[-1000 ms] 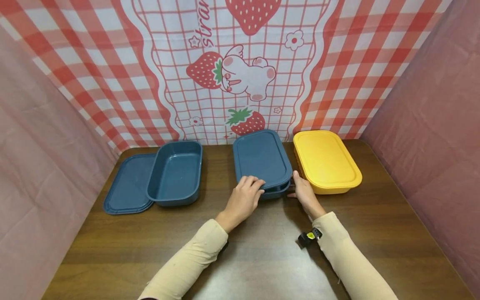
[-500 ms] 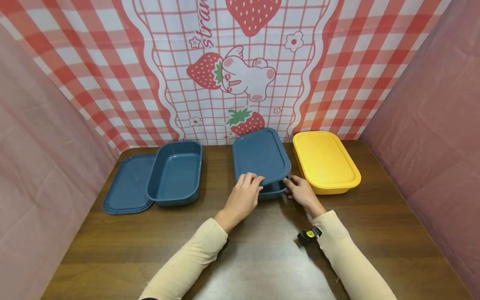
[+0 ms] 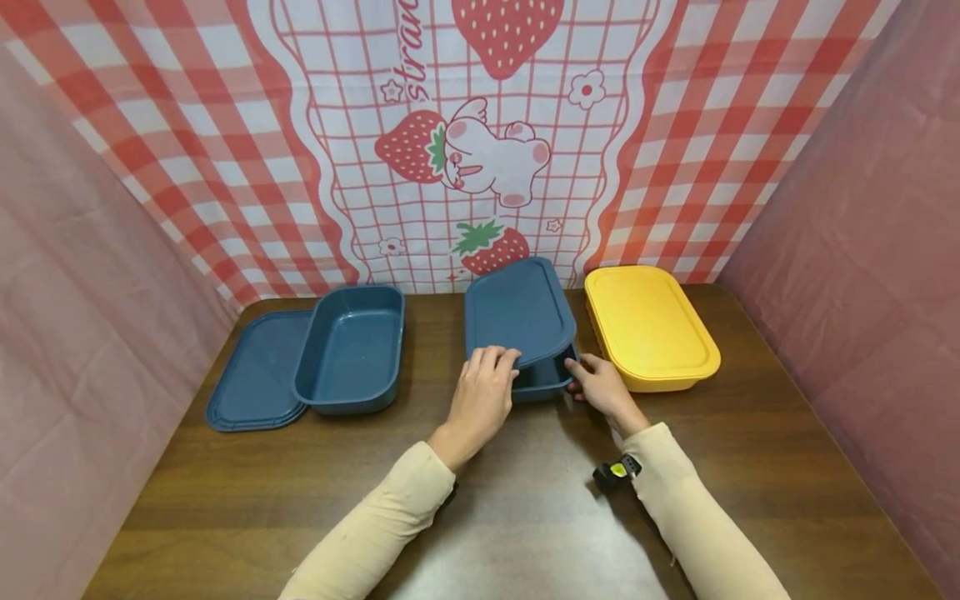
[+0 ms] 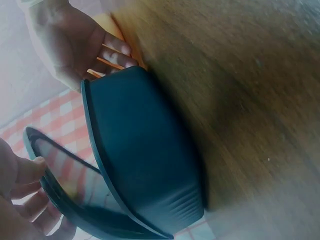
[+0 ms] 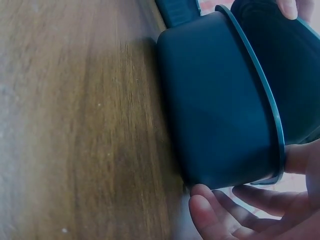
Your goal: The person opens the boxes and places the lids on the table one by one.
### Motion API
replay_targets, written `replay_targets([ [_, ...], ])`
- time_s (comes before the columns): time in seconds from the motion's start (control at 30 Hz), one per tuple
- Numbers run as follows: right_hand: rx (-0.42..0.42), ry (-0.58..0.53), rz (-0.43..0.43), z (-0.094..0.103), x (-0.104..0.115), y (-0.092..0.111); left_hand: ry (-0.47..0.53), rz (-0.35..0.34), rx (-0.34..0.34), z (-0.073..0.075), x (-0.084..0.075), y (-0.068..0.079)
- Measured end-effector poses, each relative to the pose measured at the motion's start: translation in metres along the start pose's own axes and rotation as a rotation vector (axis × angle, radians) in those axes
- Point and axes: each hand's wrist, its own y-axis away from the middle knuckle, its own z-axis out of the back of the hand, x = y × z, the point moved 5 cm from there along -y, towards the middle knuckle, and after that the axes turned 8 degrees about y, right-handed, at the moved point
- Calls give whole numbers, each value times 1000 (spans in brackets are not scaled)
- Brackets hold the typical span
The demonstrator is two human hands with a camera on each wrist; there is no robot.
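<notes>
A blue lid (image 3: pixel 519 310) sits tilted over the middle blue food container (image 3: pixel 542 390), its near edge raised so a dark gap shows. That near edge is pinched between the thumb and fingers of my left hand (image 3: pixel 482 398). My right hand (image 3: pixel 606 393) grips the container's near right corner, the thumb at the rim and fingers along the outer wall. Seen from the left wrist, the lifted lid (image 4: pixel 62 202) stands apart from the container's rim (image 4: pixel 107 177). The right wrist view shows the container wall (image 5: pixel 220 105) close up. Its contents are hidden.
On the left an uncovered blue container (image 3: pixel 351 358) overlaps another blue lid (image 3: pixel 258 371) lying on the wooden table (image 3: pixel 480 533). A yellow lidded container (image 3: pixel 652 325) stands to the right. Behind the table hangs a strawberry-print cloth (image 3: pixel 480 142), with pink cloth at both sides.
The lid's near edge has risen and slid back and left with my left hand, widening the gap. My right hand has shifted left onto the container's corner.
</notes>
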Motion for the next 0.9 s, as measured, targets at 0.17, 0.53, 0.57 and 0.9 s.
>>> replay_targets([
  [0.17,7,-35,2,0,2,1,-9,-16,-24,4,0,1],
  [0.53,7,-51,-5,-6,1,2,-10,18,-14,11,0,6],
  [0.57,5,-50,-6,-6,0,2,-12,23,-14,11,1,7],
  [0.9,-20,-45,-12,-6,4,3,-10,52,-70,11,9,9],
])
